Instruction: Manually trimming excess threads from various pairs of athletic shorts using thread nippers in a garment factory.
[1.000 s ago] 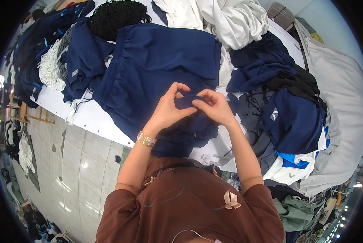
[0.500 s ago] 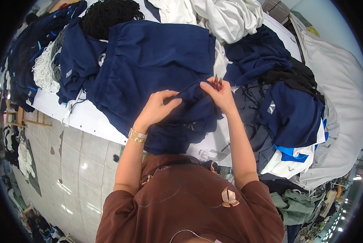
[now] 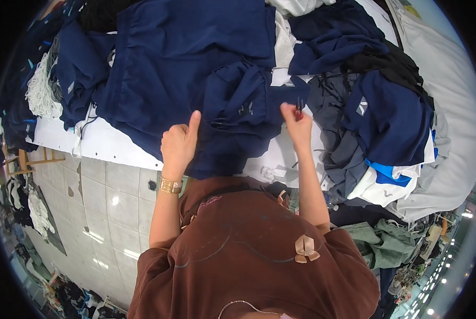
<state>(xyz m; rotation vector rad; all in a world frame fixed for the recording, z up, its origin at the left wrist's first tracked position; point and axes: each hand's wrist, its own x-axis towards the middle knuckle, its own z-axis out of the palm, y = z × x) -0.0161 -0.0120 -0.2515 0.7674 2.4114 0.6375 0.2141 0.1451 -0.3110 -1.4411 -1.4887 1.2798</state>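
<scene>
A navy garment (image 3: 163, 58) with a gathered waistband is spread on the white table in front of me. On its near part lies a bunched navy section (image 3: 235, 95) with a small grey print. My left hand (image 3: 177, 146) is at the garment's near left edge, fingers curled and thumb raised; whether cloth is inside the curl is hidden. Small thread snips (image 3: 299, 110) with red handles and dark blades point up from my closed right hand (image 3: 299, 129). That hand is just right of the garment, beside a navy flap.
Dark grey and navy clothes (image 3: 379, 117) are heaped on the right, near a large pale cloth cover (image 3: 456, 106). White cords (image 3: 42, 87) hang at the left. A paper scrap (image 3: 272, 173) lies by the table's near edge. Tiled floor (image 3: 110, 196) shows at lower left.
Both hands have come off the fabric they were pinching between them. My left hand moved left and nearer, my right slightly right and nearer. The bunched section now lies looser; the view has shifted.
</scene>
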